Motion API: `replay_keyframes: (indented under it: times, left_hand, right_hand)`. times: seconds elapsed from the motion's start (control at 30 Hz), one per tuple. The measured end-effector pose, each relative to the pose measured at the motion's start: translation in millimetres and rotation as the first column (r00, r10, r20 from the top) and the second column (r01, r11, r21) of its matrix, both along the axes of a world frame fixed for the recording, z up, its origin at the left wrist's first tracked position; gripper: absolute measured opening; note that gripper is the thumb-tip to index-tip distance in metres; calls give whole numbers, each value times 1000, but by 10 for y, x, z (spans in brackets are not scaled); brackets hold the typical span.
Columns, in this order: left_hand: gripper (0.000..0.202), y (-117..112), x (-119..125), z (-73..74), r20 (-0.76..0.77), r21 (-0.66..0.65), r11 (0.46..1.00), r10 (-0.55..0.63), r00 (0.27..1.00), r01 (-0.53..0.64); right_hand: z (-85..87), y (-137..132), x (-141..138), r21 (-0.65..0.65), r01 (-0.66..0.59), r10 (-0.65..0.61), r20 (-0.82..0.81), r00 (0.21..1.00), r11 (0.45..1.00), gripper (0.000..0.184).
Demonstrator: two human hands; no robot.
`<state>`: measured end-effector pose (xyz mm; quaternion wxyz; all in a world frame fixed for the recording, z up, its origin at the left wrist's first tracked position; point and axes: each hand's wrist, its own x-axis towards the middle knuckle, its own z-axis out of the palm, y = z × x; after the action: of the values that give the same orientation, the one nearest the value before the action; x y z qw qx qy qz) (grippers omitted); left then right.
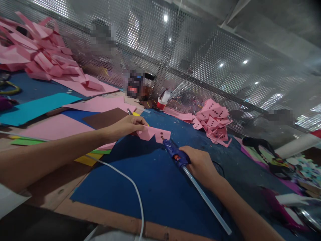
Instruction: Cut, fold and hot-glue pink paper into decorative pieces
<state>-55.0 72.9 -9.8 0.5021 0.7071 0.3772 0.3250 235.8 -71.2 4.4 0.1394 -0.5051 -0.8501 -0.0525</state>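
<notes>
A: How does the left arm lie?
B: It reaches in from the left edge, the forearm rising gently toward the wrist, with the left hand [131,124] back-side up.
A: And its fingers?
B: Thumb and fingers are pinched on the left end of a pink strip [156,131], which juts out to the right above the blue sheet [140,190].
A: What about the right arm?
B: That forearm slants up from the lower right corner, and the right hand [200,164] is wrapped around the grip of a blue glue gun [173,152]. Most of its fingers are hidden, so I can't tell how they sit on the trigger.
A: Where is the nozzle?
B: Up by the small dark squares near the strip's right end; whether it touches, I can't tell. A glue stick [205,199] trails from the gun's back, running down beside the right forearm
</notes>
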Motion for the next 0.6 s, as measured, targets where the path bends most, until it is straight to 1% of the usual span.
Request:
replay_keyframes:
  times: [0.13,0.33,0.5,0.6]
  left_hand:
    - [17,-29,3,31,5,-5,1000,4,1000,-4]
    - [20,-58,7,65,-8,-14,1000,18,1000,-18]
    - [19,-75,-4,91,3,-25,1000,19,1000,-19]
    - [19,-79,-12,101,3,-34,999,20,1000,-20]
  right_hand:
    - [37,-19,-7,-10,-11,11,-25,1000,1000,26]
    - [75,-32,10,-31,-12,8,-112,994,999,27]
    - [117,-103,-19,-99,1,-14,-133,991,995,28]
    - [95,-128,-28,-131,-3,-18,-158,987,991,29]
